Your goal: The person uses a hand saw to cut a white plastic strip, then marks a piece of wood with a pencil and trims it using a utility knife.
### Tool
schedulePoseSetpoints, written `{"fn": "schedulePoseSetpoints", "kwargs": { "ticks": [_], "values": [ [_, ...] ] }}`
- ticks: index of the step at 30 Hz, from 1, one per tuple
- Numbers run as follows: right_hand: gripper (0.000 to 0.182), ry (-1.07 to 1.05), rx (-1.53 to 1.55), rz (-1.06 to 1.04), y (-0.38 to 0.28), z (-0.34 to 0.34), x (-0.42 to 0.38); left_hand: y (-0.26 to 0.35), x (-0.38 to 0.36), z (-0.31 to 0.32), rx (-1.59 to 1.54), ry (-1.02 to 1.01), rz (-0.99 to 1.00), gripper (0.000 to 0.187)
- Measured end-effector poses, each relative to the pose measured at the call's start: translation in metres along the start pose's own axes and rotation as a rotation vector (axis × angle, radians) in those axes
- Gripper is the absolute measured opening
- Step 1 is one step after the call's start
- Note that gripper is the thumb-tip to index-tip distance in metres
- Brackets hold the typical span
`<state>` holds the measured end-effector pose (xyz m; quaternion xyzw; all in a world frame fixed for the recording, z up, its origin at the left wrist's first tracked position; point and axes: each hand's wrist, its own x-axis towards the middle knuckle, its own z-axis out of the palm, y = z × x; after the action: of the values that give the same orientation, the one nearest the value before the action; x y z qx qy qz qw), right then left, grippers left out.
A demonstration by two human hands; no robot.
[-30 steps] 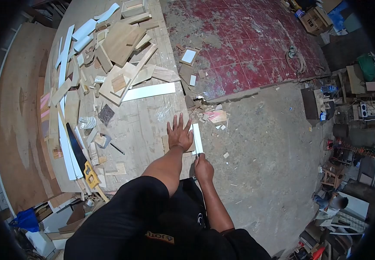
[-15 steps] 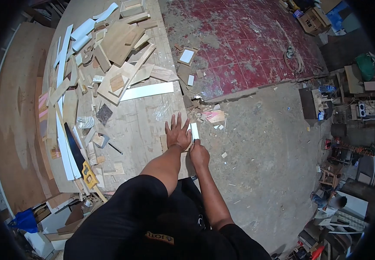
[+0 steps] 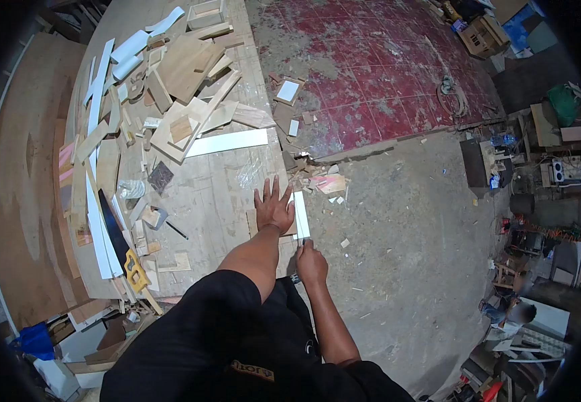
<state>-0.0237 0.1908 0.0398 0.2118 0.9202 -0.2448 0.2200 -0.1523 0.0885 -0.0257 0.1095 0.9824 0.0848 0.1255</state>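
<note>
1. Right hand [image 3: 312,262] had slid back toward the body since 0.5 s ago, uncovering more of the white strip [image 3: 301,214].
2. Right hand clenched near the strip's near end; grasp unclear.
3. Left hand [image 3: 273,209] lay flat, fingers spread, on the workbench [image 3: 216,194] edge beside the strip.

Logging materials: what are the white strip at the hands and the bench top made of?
White strip: looks like a thin board or laminate offcut with a smooth, bright white face; its core is not visible. Bench top: unfinished plywood, going by the pale tan grain, scuffs and seam lines. Left hand lies flat beside the strip.
</note>
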Motion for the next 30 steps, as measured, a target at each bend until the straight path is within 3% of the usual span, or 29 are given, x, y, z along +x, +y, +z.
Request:
{"fn": "schedulePoseSetpoints", "kwargs": {
  "ticks": [10, 17, 30],
  "values": [
    [0.027, -0.123, -0.02, 0.065, -0.031, -0.033, 0.018, -0.001, 0.001, -0.003, -0.02, -0.033, 0.012, 0.06],
    [0.031, -0.094, 0.003, 0.071, -0.048, -0.024, 0.061, -0.002, 0.0, -0.01, -0.046, -0.042, 0.018, 0.057],
    [0.03, -0.121, -0.042, 0.126, -0.041, -0.053, 0.008, 0.002, 0.001, -0.007, -0.016, -0.074, 0.0, 0.058]
  ]
}}
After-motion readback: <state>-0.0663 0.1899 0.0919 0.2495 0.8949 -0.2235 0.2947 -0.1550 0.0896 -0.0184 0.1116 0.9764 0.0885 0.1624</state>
